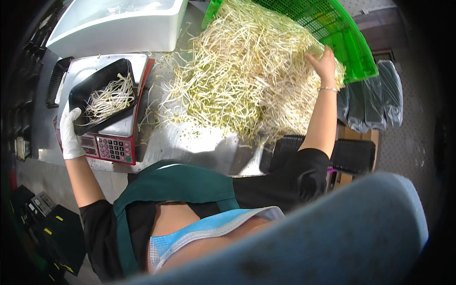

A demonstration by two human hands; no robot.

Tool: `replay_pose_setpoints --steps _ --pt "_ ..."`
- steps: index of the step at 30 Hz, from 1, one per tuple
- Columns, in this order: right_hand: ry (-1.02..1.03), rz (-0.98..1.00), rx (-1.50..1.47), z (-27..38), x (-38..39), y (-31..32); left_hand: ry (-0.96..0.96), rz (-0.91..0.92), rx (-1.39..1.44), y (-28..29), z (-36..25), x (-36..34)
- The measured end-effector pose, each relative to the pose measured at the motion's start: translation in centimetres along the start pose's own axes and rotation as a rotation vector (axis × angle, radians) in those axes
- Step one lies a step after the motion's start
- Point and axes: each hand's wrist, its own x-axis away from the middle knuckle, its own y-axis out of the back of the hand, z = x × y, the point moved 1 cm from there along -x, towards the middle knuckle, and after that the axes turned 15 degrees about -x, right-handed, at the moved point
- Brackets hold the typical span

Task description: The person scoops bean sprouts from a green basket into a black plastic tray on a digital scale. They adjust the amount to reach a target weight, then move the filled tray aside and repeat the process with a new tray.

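Observation:
A black plastic tray [78,98] rests at a slant on the steel plate of a red digital scale [134,147], with a small heap of bean sprouts [111,100] inside. My left hand [71,133], in a white glove, grips the tray's near left corner, its thumb over the rim. To the right, a large pile of bean sprouts [232,71] spills from a tipped green plastic crate [351,52] onto the steel table. My bare right hand [325,64] is at the pile's right side with thumb and fingers apart; some fingertips are hard to make out.
A white plastic bin [118,35] stands behind the scale. Another black tray [58,85] lies left of it. Plastic-wrapped black packs [380,97] and stacked black trays [354,156] sit at the right. Loose sprouts lie scattered over the steel table [166,147].

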Motion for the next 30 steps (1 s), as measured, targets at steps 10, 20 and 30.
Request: replay_pose_setpoints --steps 10,20,30 --pt "-0.349 0.445 -0.171 0.4 -6.8 -3.1 -0.532 -0.687 -0.723 -5.5 -4.5 9.7" --pt "-0.306 0.527 -0.151 1.4 -8.0 -1.7 -0.005 0.569 -0.392 -20.7 3.3 8.7" --pt "0.664 -0.628 0.182 9.9 -7.5 10.4 0.191 0.490 -0.553 -21.5 2.4 7.9"
